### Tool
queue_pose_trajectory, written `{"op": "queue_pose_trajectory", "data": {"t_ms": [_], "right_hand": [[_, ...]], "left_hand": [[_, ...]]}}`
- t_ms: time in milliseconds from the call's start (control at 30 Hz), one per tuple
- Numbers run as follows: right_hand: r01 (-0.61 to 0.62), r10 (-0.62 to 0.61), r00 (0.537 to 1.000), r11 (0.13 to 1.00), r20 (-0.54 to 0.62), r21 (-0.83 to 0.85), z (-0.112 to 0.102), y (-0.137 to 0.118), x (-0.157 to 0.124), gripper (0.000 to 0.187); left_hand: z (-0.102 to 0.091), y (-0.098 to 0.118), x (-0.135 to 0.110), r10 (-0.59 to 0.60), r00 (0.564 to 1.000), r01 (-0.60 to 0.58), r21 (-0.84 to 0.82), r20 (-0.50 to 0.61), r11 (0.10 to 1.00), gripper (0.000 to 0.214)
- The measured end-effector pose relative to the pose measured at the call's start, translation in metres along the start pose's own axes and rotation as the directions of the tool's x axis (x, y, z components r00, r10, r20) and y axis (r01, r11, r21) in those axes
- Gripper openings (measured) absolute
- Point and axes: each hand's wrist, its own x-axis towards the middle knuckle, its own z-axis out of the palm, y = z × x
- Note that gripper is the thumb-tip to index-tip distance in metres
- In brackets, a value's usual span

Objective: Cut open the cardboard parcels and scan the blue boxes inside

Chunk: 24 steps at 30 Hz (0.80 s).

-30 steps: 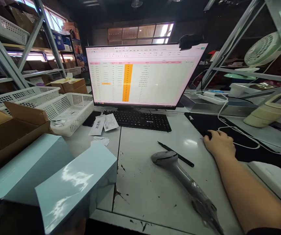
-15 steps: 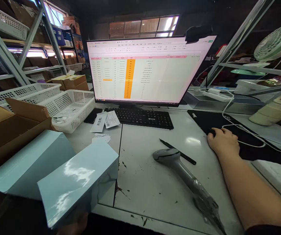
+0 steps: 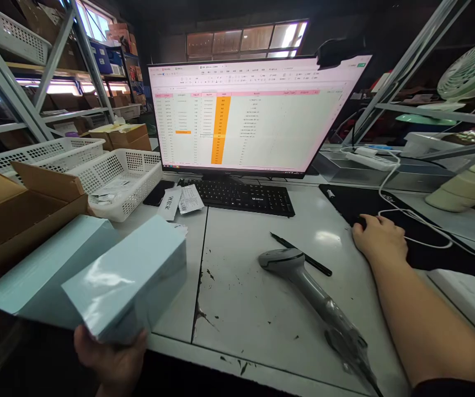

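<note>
My left hand [image 3: 115, 353] grips the near end of a shiny light blue box [image 3: 138, 264], thumb on one side and fingers on the other. Another light blue box [image 3: 51, 264] lies just left of it, beside an open cardboard box [image 3: 34, 220]. My right hand [image 3: 380, 237] rests over a dark computer mouse [image 3: 360, 222], mostly hidden under the fingers, on a black mouse pad [image 3: 345, 207]. Between the hands, a grey barcode scanner [image 3: 315, 295] lies on the table, touching or close to a black pen-like tool [image 3: 301, 253].
A monitor [image 3: 282, 127] showing a spreadsheet stands behind a black keyboard [image 3: 241, 197]. Printed cards [image 3: 190, 199] lie at the keyboard's left. A white basket [image 3: 138, 182] holds small packets. A white cable [image 3: 423, 218] crosses the mouse pad, near a cream container [image 3: 464, 182] and a fan [image 3: 471, 69].
The held box has tilted and shifted slightly left, bringing more of my left hand into view. On the screen, a cell left of the orange column is now outlined. My right hand stays on the mouse.
</note>
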Motion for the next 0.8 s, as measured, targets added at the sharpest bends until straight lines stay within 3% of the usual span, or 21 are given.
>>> {"op": "queue_pose_trajectory", "data": {"t_ms": [100,200,300,367,400,433,533,567,600,667,800], "right_hand": [[0.005,-0.002,0.997,0.999,-0.082,0.039,-0.005,-0.003,-0.006,0.066],[0.048,-0.02,0.977,0.991,-0.214,0.124,-0.029,-0.02,-0.003,0.066],[0.298,-0.244,0.918,0.944,-0.312,0.138,-0.068,-0.072,0.001,0.062],[0.545,-0.495,0.813,0.833,-0.306,0.098,-0.09,-0.13,-0.01,0.058],[0.665,-0.621,0.727,0.742,-0.291,0.078,-0.097,-0.164,-0.022,0.058],[0.772,-0.738,0.625,0.634,-0.256,0.057,-0.099,-0.199,-0.038,0.059],[0.976,-0.977,0.214,0.214,-0.002,-0.036,-0.083,-0.3,-0.105,0.074],[0.992,-0.992,0.115,0.112,0.054,-0.061,-0.072,-0.328,-0.127,0.073],[0.996,-0.995,0.051,0.044,0.091,-0.075,-0.06,-0.352,-0.146,0.071],[0.996,-0.99,0.02,0.007,0.138,-0.088,-0.039,-0.387,-0.174,0.066],[0.997,-0.982,0.073,0.065,0.174,-0.047,-0.025,-0.413,-0.18,0.05]], "left_hand": [[0.007,0.009,0.007,0.229,0.955,-0.239,-0.031,-0.189,0.971,0.11],[0.007,0.029,0.013,0.392,0.893,-0.407,-0.027,-0.222,0.913,0.102],[0.008,0.036,0.015,0.467,0.863,-0.47,0.031,-0.194,0.882,0.103],[0.008,0.032,0.014,0.518,0.834,-0.509,0.097,-0.189,0.855,0.104],[0.009,0.029,0.013,0.542,0.817,-0.527,0.128,-0.196,0.84,0.103],[0.009,0.026,0.012,0.565,0.799,-0.543,0.153,-0.206,0.825,0.101],[0.01,0.021,0.01,0.604,0.764,-0.58,0.167,-0.227,0.797,0.09],[0.01,0.021,0.009,0.602,0.767,-0.582,0.154,-0.221,0.798,0.088],[0.01,0.022,0.009,0.597,0.776,-0.579,0.146,-0.206,0.802,0.085],[0.008,0.024,0.008,0.582,0.797,-0.561,0.159,-0.161,0.812,0.081],[0.004,0.024,0.005,0.574,0.813,-0.549,0.204,-0.094,0.811,0.069]]}}
